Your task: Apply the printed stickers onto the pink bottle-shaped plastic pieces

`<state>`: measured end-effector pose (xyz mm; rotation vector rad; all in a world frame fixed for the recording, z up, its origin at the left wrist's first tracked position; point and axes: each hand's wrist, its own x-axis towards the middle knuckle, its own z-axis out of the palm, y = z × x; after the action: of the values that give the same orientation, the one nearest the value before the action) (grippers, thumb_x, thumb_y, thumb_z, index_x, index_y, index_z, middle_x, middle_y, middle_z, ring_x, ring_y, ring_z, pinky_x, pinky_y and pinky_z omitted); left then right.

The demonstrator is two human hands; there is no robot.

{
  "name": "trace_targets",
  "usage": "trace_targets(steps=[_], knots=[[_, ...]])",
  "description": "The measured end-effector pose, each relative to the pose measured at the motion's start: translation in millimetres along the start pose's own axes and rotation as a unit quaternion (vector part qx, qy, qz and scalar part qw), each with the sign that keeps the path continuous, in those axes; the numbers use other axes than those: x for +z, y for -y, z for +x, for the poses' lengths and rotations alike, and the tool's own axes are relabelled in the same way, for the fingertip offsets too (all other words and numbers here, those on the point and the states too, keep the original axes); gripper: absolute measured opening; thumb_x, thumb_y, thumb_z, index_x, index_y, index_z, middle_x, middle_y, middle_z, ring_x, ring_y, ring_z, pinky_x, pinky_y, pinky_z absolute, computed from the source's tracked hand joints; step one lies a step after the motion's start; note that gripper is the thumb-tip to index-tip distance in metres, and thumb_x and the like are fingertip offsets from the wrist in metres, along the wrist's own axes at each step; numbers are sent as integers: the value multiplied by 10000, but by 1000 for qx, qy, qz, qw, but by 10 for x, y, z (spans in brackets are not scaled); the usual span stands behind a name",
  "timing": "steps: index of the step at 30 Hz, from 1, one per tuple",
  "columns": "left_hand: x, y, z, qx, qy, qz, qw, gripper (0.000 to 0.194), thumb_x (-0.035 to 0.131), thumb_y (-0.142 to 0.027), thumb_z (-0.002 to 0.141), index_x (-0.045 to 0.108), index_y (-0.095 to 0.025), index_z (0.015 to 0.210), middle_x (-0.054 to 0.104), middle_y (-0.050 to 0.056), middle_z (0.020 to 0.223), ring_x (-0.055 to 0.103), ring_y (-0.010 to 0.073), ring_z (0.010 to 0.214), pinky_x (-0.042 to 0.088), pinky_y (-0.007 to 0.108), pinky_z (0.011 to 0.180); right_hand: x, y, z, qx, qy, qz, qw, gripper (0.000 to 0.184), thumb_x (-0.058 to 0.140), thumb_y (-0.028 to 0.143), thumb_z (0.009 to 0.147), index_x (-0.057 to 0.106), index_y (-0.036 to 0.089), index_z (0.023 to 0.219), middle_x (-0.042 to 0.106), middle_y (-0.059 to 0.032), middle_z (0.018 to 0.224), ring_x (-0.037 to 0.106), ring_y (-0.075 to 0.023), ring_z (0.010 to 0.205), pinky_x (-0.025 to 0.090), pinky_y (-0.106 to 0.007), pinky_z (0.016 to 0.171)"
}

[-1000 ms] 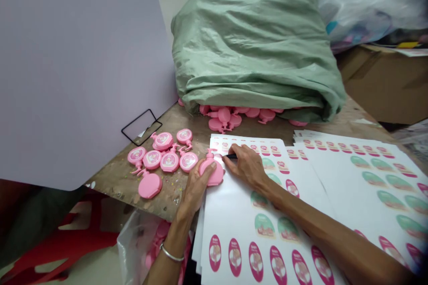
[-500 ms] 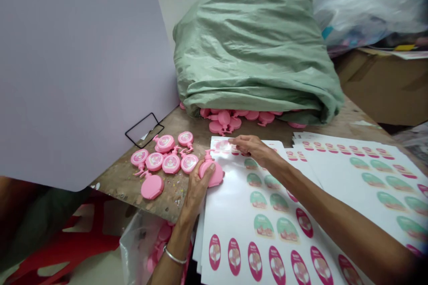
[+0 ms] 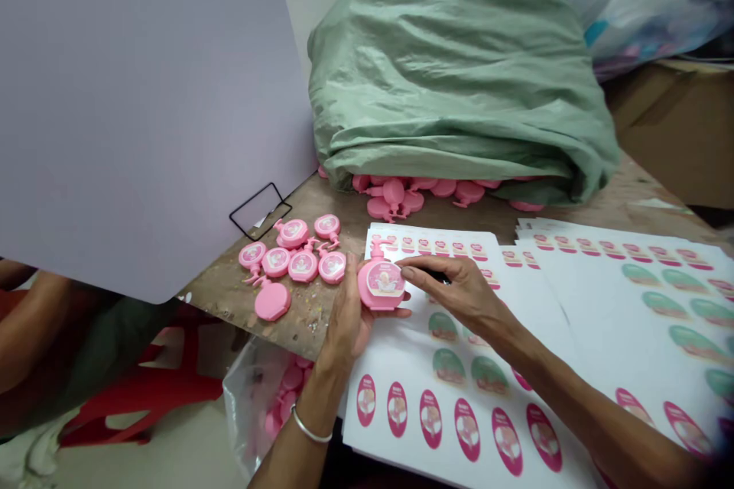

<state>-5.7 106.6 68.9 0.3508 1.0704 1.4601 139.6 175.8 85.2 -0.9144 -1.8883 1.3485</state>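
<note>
My left hand (image 3: 348,309) is wrapped round a pink toy pump bottle (image 3: 372,301), held upright with its front facing me. A round printed sticker (image 3: 385,279) lies on the bottle's front. My right hand (image 3: 453,286) pinches at the sticker's right edge, thumb and forefinger together. A small dark object (image 3: 439,276) shows under its fingers; I cannot make out what it is. Beneath both hands lies a sticker sheet (image 3: 395,351) with green and pink labels. To the left, several labelled pink bottles (image 3: 303,266) lie on the table, beside one plain pink bottle (image 3: 272,300).
A green sack (image 3: 459,84) stands at the back with pink bottles spilling from under it. More sticker sheets (image 3: 596,298) lie at right. A grey panel (image 3: 143,114) blocks the left, near a black wire frame (image 3: 261,212). Below the table edge hangs a clear bag (image 3: 246,390) of pink pieces.
My right hand has come down and toward me from the sheet's top, bringing the clear sticker onto the bottle's front. My left hand has turned the bottle to face me.
</note>
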Motion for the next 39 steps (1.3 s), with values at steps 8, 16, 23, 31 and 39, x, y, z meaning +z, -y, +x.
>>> trace_targets(steps=[8,16,23,31,39], knots=[[37,-3,-18,8,14,1,1000,573,432,-594,914,653,-112,1132,737,127,944,722,240,815,619,332,650,-6,-41,-17,-15,-22,-39,999,317,664,490,809,769,222,942,751,-24,831,672,-198,755,531,-300,675],[21,-14,-12,15,17,11,1000,561,410,-587,923,662,-122,1112,738,124,936,720,244,834,619,335,646,12,-42,-16,-7,-29,-34,999,313,674,490,800,769,227,942,743,-19,802,649,-178,706,504,-286,626],[15,-25,-8,12,22,0,1000,570,380,-584,937,641,-127,1154,734,118,932,720,223,794,621,326,636,23,-10,-6,1,-31,-19,999,329,685,488,785,767,216,951,750,-32,840,648,-186,727,500,-297,629],[32,-39,-18,21,20,5,1000,574,378,-586,936,637,-132,1174,733,114,926,719,226,793,621,334,633,26,-17,-6,-4,-39,-24,999,312,691,481,784,770,224,943,750,-30,844,653,-187,727,502,-296,627],[23,-37,-10,31,16,11,999,567,351,-581,947,648,-140,1147,731,106,954,718,223,817,619,326,652,41,-16,-7,-9,-40,-23,999,279,690,461,795,763,225,926,749,-17,845,660,-183,750,505,-283,651]])
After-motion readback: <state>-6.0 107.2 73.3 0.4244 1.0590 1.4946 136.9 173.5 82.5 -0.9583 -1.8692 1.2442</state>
